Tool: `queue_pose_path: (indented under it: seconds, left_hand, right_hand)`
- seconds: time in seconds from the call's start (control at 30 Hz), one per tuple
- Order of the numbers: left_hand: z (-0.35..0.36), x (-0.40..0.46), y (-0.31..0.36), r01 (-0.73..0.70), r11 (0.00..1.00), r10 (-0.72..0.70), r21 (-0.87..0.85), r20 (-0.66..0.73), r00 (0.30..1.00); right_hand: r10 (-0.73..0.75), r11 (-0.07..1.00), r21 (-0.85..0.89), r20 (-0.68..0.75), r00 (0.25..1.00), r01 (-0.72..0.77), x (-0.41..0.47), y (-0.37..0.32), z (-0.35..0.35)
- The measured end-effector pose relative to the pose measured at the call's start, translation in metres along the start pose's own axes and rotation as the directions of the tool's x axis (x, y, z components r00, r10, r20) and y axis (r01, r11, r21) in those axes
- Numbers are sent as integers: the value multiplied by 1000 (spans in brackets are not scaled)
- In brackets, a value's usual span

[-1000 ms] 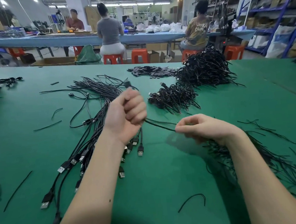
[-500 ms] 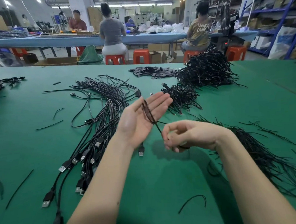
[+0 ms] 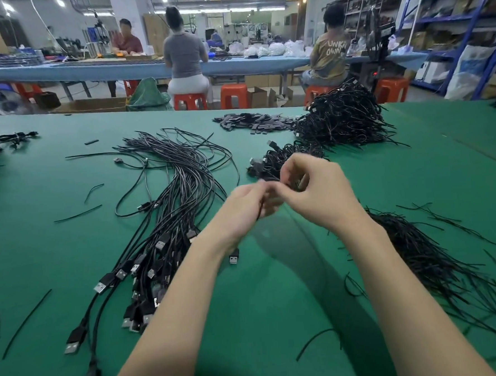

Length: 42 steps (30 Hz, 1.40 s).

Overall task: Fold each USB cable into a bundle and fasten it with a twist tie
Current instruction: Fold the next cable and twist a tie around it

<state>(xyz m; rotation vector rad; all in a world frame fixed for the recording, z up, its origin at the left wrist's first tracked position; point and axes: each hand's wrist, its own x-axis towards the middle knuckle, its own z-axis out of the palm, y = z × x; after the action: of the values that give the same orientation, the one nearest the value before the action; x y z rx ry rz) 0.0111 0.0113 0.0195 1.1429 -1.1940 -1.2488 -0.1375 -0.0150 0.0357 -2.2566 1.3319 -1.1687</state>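
Both hands, left hand (image 3: 243,210) and right hand (image 3: 313,189), fingers pinching one cable (image 3: 260,210) mid-fold; tied bundles (image 3: 344,121) at 1 o'clock, loose cables (image 3: 180,192) at 10 remain.

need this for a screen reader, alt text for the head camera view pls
Two bare hands, left hand and right hand, meet above a green table, working a thin black cable. Loose USB cables lie left, twist ties right, finished bundles behind.

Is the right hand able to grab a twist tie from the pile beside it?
Probably yes, but not right now. The twist tie pile lies just beside the right hand, nothing between, yet both hands are busy pinching a cable.
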Motion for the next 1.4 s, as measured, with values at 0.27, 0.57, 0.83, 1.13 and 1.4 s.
queue_pose_path:
  seconds: [0.27,0.57,0.83,1.13,1.4]
  left_hand:
    - [-35,-10,16,42,795,116,-605,219,969]
    - [-8,-6,-5,157,969,-202,189,249,947]
    - [-14,1,-1,22,803,-18,-595,12,1000]
    - [-18,-7,5,26,910,13,-413,91,996]
    - [-13,-4,-1,-12,887,33,-462,38,999]
  right_hand:
    - [268,919,34,676,687,-392,-15,18,11]
    - [146,975,-146,-131,981,-165,-3,10,3]
    - [-11,747,481,699,715,-459,-11,4,1]
    - [273,752,336,624,732,-566,-9,30,-9]
    - [300,849,168,628,718,-502,-13,28,-2]
